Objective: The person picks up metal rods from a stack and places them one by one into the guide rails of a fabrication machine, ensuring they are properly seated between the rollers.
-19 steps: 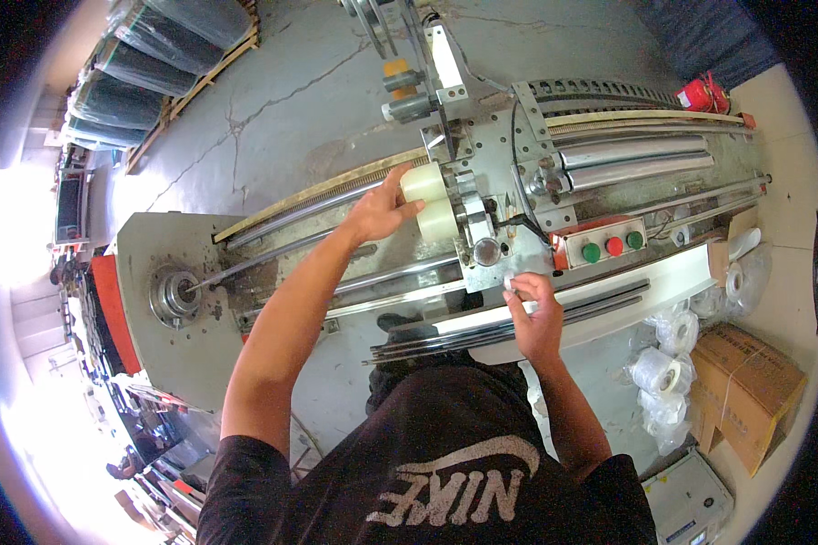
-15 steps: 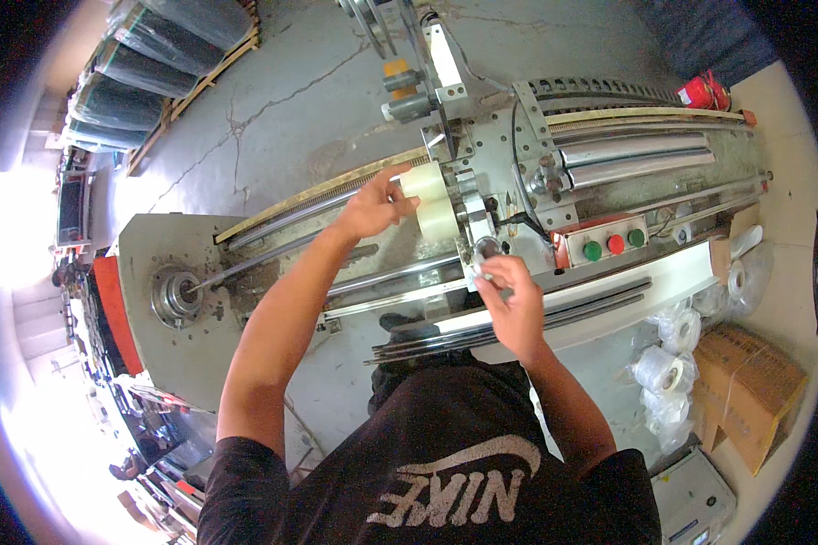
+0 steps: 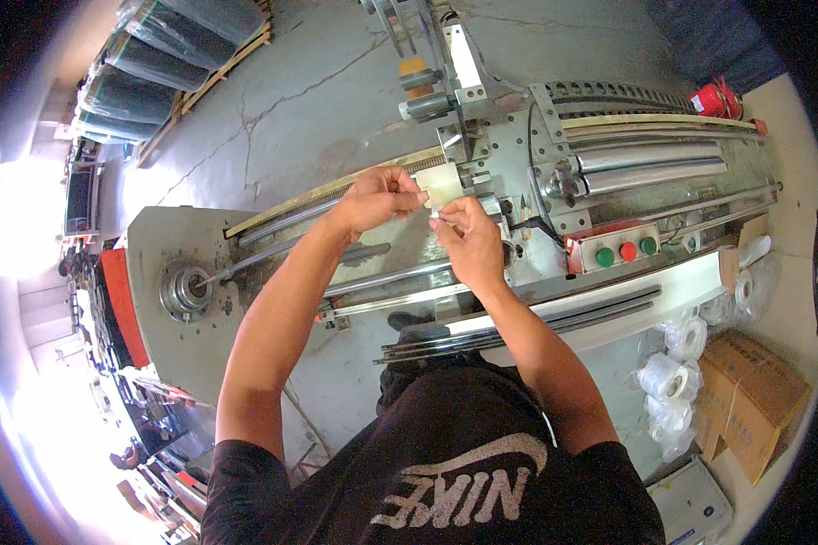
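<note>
A pale cream roll [image 3: 442,180] sits on the machine in front of me, partly covered by my hands. My left hand [image 3: 377,198] is at the roll's left side, its thumb and fingers pinched together at the roll's edge. What lies between those fingertips, if anything, is too small to tell. Just right of it, my right hand [image 3: 473,243] is closed in a pinch on a small white piece [image 3: 434,216], in front of the roll. The fingertips of both hands are close together. Metal fittings [image 3: 489,207] stand right of the roll.
The long machine has a round chuck [image 3: 186,289] at left and steel rollers [image 3: 650,168] at right. A button box [image 3: 613,249] with red and green buttons sits near its front edge. Thin dark rods [image 3: 554,320] lie nearer me. Plastic-wrapped rolls [image 3: 668,374] and a cardboard box [image 3: 753,400] stand right.
My right hand has moved up and left from beside the metal fittings to the roll, beside my left hand. The left hand's fingers have curled closer together. The whole view has shifted slightly.
</note>
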A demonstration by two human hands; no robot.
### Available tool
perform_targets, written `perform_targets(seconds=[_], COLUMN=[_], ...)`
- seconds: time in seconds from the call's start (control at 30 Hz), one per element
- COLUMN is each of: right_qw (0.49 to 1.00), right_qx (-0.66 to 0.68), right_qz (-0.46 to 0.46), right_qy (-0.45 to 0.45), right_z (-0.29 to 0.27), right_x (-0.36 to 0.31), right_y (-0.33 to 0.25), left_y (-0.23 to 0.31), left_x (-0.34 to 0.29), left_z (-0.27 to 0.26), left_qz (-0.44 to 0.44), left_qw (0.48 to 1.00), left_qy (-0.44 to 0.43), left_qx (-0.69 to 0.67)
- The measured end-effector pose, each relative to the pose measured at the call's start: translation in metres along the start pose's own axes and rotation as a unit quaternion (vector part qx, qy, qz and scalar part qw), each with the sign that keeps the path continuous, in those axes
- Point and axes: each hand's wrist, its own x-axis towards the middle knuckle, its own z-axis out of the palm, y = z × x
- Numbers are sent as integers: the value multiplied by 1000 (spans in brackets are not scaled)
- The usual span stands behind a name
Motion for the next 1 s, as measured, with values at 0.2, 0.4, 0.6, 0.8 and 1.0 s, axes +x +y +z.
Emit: perform_targets(seconds=[0.2, 0.4, 0.6, 0.8, 1.0], right_qw=[999, 992, 984, 983, 976], right_qx=[37, 121, 167, 148, 119], right_qz=[-28, -13, 14, -17, 111], right_qy=[13, -12, -61, -106, -148], right_z=[8, 7, -3, -11, -18], right_x=[12, 6, -2, 25, 72], right_y=[16, 9, -14, -36, -38], left_y=[3, 3, -6, -26, -25], left_x=[-3, 0, 4, 13, 3], left_z=[6, 1, 5, -2, 4], left_qz=[-9, -19, 8, 31, 56], left_qw=[1000, 1000, 1000, 998, 998], left_qy=[12, -12, -8, -56, -7], left_qx=[-20, 2, -14, -26, -38])
